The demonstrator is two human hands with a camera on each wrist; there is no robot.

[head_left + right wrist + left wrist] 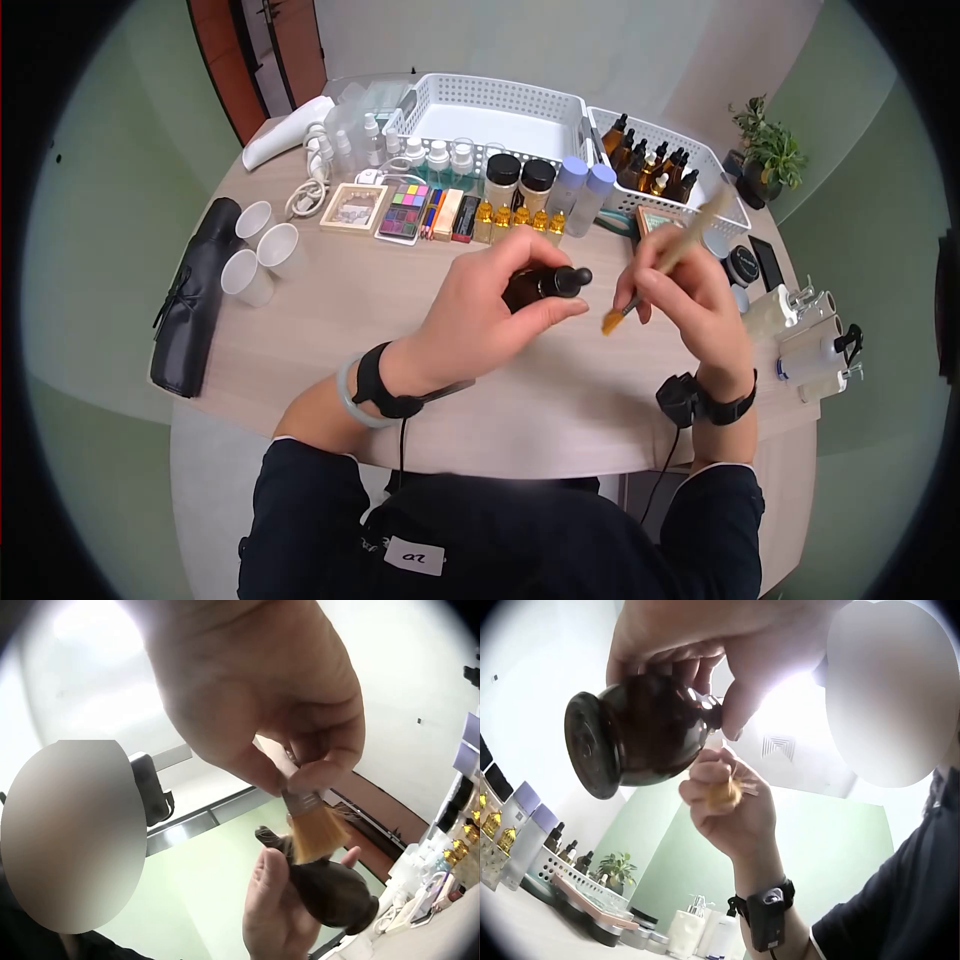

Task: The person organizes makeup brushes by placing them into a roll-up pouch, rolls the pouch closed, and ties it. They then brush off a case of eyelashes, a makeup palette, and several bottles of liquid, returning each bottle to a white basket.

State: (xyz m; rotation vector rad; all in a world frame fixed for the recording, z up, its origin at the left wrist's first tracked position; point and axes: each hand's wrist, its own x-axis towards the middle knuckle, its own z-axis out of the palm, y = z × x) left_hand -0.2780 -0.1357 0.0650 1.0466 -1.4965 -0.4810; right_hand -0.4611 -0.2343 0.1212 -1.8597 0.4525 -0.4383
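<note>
The left hand [480,300] grips a dark bottle [525,290] with a black dropper-like top [567,281], tilted toward the right hand. In the left wrist view the brown bottle [641,735] lies nearly on its side, its wide foot facing left. The right hand [690,290] pinches a flat brush low on its handle [695,235], orange bristles [613,322] pointing down and left. In the right wrist view the bristles [319,834] overlap the bottle [334,892]; whether they touch it, I cannot tell.
White baskets [505,90] stand at the back, the right one holding amber dropper bottles [650,165]. Jars, small gold-topped bottles [520,218] and palettes [404,212] line the middle. White cups [278,250] and a black roll [200,300] lie left; pump bottles [815,350] stand right.
</note>
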